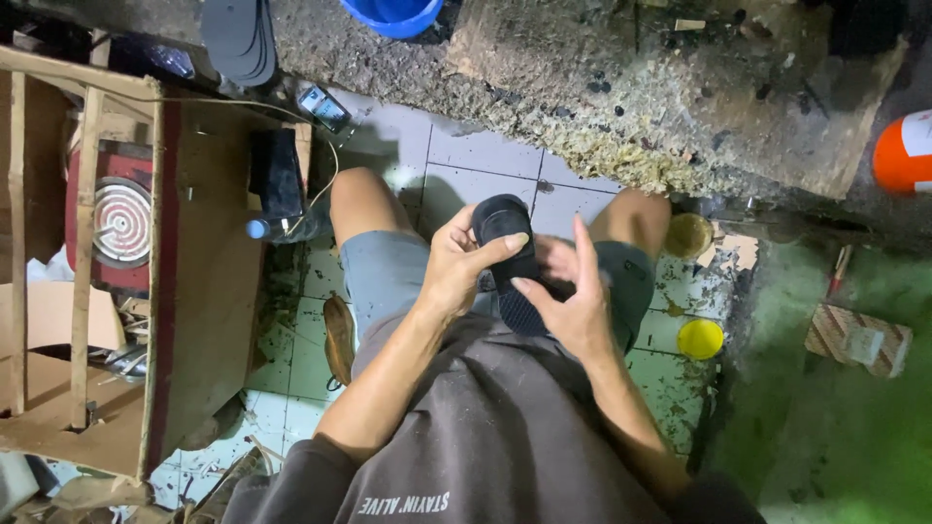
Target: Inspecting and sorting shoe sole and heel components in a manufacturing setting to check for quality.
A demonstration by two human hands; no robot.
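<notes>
A black shoe sole with a ribbed underside rests over my lap, between my knees. My left hand grips its upper left side, thumb laid across the top. My right hand holds the lower right edge, fingers spread along it. Both hands press on the same piece. I sit in grey shorts and a dark grey shirt above a white tiled floor.
A wooden frame with a red coil heater stands at left. A stack of black soles and a blue bucket lie at the top. A yellow lid, a glue tin and a cardboard box sit at right.
</notes>
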